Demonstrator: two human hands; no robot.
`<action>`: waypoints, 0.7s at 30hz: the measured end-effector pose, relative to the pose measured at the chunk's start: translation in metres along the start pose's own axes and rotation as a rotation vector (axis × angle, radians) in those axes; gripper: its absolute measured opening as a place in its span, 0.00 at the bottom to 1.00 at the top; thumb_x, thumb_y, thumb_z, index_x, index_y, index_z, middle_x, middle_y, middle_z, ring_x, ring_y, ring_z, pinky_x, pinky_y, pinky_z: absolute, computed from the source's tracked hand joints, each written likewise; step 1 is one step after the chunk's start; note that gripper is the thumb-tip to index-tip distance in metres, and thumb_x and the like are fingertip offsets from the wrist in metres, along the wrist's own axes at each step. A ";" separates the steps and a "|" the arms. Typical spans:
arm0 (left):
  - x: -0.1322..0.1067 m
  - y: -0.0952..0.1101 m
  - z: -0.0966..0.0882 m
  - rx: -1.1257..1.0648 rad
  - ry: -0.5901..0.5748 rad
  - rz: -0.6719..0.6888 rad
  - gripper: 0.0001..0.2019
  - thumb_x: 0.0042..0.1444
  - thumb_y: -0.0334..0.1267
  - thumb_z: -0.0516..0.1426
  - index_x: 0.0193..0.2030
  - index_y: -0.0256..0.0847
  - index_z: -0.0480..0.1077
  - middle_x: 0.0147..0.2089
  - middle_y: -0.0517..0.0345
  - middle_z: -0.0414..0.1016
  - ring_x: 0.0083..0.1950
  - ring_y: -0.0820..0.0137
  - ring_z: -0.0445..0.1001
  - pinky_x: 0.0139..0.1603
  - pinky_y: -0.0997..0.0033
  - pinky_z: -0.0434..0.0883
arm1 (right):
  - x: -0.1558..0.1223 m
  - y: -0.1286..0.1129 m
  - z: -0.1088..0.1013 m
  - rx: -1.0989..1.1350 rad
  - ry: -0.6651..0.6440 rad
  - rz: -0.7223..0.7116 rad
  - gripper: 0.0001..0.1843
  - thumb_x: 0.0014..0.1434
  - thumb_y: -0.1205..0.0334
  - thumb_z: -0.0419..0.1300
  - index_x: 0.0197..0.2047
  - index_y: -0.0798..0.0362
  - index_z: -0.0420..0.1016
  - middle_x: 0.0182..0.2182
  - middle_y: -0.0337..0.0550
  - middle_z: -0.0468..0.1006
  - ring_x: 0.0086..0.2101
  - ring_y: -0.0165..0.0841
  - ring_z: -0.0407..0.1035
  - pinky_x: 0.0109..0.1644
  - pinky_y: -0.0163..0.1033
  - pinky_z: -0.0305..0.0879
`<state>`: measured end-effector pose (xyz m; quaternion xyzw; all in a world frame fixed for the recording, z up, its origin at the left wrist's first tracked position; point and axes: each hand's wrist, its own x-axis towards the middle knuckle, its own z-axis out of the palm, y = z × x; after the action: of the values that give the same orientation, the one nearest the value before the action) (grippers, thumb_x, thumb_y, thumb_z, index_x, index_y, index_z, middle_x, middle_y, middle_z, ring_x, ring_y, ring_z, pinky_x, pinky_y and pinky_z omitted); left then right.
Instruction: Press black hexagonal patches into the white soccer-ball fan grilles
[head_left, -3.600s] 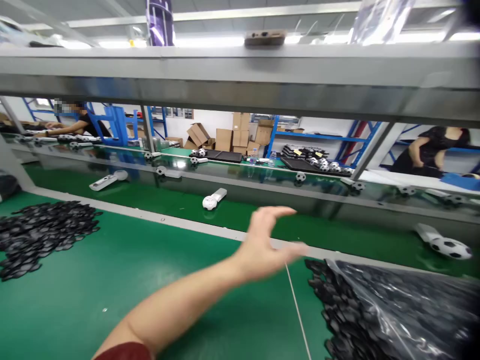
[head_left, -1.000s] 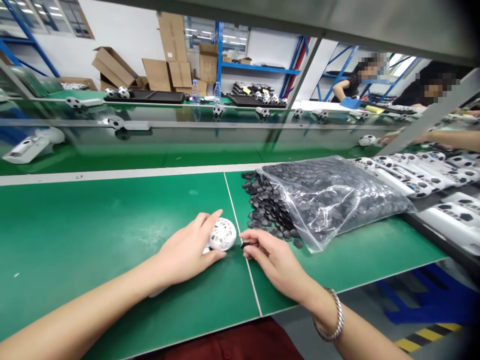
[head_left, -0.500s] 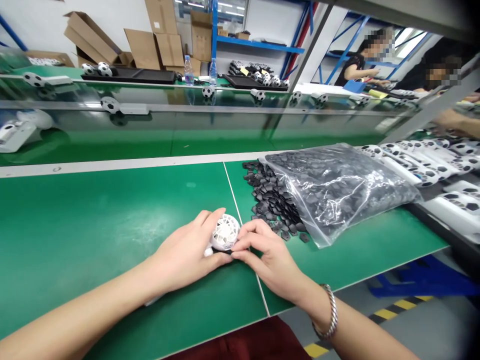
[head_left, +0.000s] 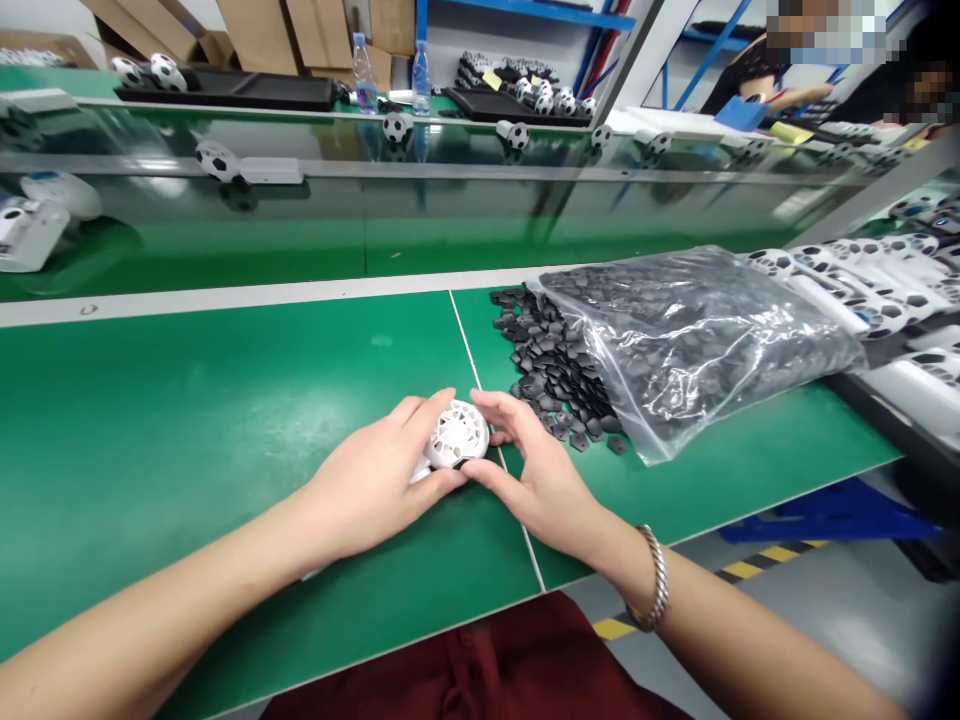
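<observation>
A white, round, openwork ball-shaped part [head_left: 458,434] is held low over the green table, between both hands. My left hand [head_left: 384,463] wraps its left side, with thumb at the lower edge and fingers over the top; a white piece beneath that hand is mostly hidden. From the right, my right hand [head_left: 529,467] grips the same part, its thumb pressing the lower rim beside a small dark spot and its fingers curved around the far right side. Beyond my right hand lies a heap of small black pentagon pieces [head_left: 559,365], spilling from a clear plastic bag [head_left: 705,345].
White units with football-patterned ends [head_left: 862,285] fill a black tray on the right. Past the table's pale edge strip [head_left: 300,300] runs a shiny green belt carrying a football unit [head_left: 217,160]. Bottles [head_left: 364,75] and black trays stand behind it. Co-workers are at the upper right.
My right hand has shifted from pinching at the part's lower right edge to a wider grip around its right side. The view has tilted down a little.
</observation>
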<state>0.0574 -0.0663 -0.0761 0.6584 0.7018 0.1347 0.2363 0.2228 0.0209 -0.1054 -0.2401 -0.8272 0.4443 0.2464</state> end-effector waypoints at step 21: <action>0.000 -0.008 0.008 0.083 0.030 0.077 0.31 0.52 0.42 0.51 0.63 0.46 0.48 0.61 0.53 0.60 0.55 0.57 0.66 0.49 0.58 0.69 | -0.019 0.015 -0.049 -0.335 0.225 0.000 0.05 0.58 0.65 0.55 0.34 0.53 0.72 0.31 0.41 0.72 0.33 0.29 0.65 0.36 0.36 0.65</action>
<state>0.0541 -0.0682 -0.0868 0.6919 0.6845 0.1245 0.1930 0.2705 0.0463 -0.0980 -0.3259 -0.8567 0.2712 0.2939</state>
